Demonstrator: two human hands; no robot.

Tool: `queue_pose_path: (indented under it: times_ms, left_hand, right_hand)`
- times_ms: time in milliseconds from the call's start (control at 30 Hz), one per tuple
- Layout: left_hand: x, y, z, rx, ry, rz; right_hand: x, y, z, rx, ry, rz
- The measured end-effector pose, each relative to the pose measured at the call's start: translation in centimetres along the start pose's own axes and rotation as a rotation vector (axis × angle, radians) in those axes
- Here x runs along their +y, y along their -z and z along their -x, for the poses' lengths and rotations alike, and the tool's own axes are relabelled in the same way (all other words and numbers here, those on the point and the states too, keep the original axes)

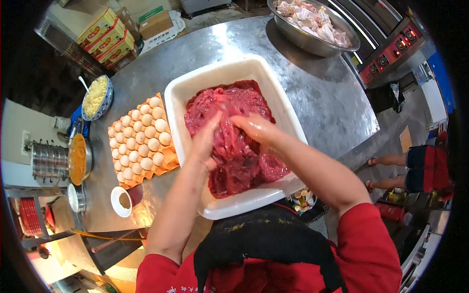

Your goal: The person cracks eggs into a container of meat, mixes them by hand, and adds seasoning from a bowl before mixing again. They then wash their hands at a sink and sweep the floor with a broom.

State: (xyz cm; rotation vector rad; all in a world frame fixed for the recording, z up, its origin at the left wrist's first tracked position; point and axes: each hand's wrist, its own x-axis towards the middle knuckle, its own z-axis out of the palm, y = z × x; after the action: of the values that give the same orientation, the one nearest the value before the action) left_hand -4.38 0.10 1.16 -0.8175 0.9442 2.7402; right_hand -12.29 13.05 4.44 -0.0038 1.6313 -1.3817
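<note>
A white plastic tub [288,115] holds a large heap of raw red meat [229,166] in thin pieces, with dark red liquid around it. My left hand [207,139] is in the left part of the heap, its fingers curled around meat and partly hidden by it. On the other side, my right hand [255,128] grips the same meat, its wet fingers partly sunk in and slightly blurred. Strips of meat lie between the two hands. Left of the tub is a cardboard tray of eggs [139,132].
Behind on the steel table [220,44] stands a metal basin of raw poultry pieces [312,22]. To the left are a patterned bowl of yellowish minced food [97,97], a pan of orange food [78,158] and a small white bowl [121,201]. Another person [425,168] stands at right.
</note>
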Motion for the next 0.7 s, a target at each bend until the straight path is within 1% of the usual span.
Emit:
queue_pose_path:
  times_ms: [33, 67, 100, 133, 167, 200, 233, 267, 300, 333, 367, 400, 433, 467, 533, 567, 600, 633, 667, 700]
  left_hand:
    - [1.4, -1.0, 0.4, -0.02, -0.099, -0.066]
    - [2.6, -2.1, 1.1, -0.041, -0.203, -0.127]
    - [4.0, -3.0, 2.4, -0.04, -0.212, -0.198]
    - [4.2, -3.7, 2.9, -0.049, -0.229, -0.204]
    - [4.0, -4.3, 3.6, -0.07, -0.38, -0.286]
    - [3.4, -4.5, 4.4, -0.088, -0.532, -0.364]
    - [2.1, -4.0, 5.0, -0.065, -0.576, -0.455]
    - [0.4, -2.3, 5.1, 0.051, -0.661, -0.727]
    - [-1.2, -0.7, 5.6, 0.052, -0.664, -0.94]
    - [-3.1, 2.2, 5.5, 0.085, -0.703, -1.45]
    - [-5.8, 5.4, 4.9, 0.103, -0.725, -1.612]
    - [-7.0, 6.0, 6.3, 0.25, -0.373, -1.516]
    - [-8.1, 7.0, 6.5, 0.309, -0.387, -1.252]
    - [-8.2, 6.7, 7.0, 0.385, -0.328, -1.084]
    - [-10.9, 8.3, 4.2, 0.367, -0.391, -0.547]
    - [-11.8, 9.3, 2.1, 0.457, -0.297, -0.562]
    - [-12.2, 9.6, 0.5, 0.545, -0.204, -0.572]
    - [-10.5, 7.4, 0.3, 0.528, 0.033, -0.36]
    - [-9.3, 5.9, 0.2, 0.453, 0.046, -0.234]
    - [-8.2, 4.9, -0.2, 0.381, 0.043, -0.103]
  right_hand:
    - [0.1, 0.3, -1.4, -0.021, 0.037, -0.104]
    - [-1.0, 0.2, -0.6, -0.038, 0.118, -0.195]
    - [-1.8, 0.3, 0.2, -0.134, 0.26, -0.228]
    - [-2.5, 0.5, 0.6, -0.234, 0.405, -0.257]
    - [-2.7, 0.7, 1.1, -0.24, 0.423, -0.252]
    - [-2.3, 0.8, 1.9, -0.231, 0.534, -0.154]
    - [-1.8, 0.9, 2.7, -0.225, 0.641, -0.055]
    - [-0.5, 1.6, 3.0, -0.195, 0.68, 0.156]
    - [1.8, 2.8, 2.6, -0.241, 0.734, 0.284]
    - [5.1, 4.4, 0.9, -0.284, 0.69, 0.465]
    - [6.2, 5.4, 1.8, -0.313, 0.725, 0.649]
    - [7.9, 6.9, 2.6, -0.121, 0.576, 1.22]
    - [10.7, 9.2, 1.1, -0.116, 0.527, 0.892]
    - [12.5, 10.3, -0.8, -0.111, 0.448, 0.565]
    - [10.2, 7.7, 0.2, -0.027, 0.058, 0.068]
    - [9.1, 5.4, 0.2, 0.073, -0.061, 0.073]
    - [10.0, 4.2, -1.7, 0.161, -0.03, 0.201]
    - [12.0, 4.1, -5.1, 0.025, -0.052, 0.055]
    - [12.8, 3.8, -7.6, -0.121, -0.08, -0.083]
    - [10.2, 2.6, -6.0, -0.156, -0.058, -0.049]
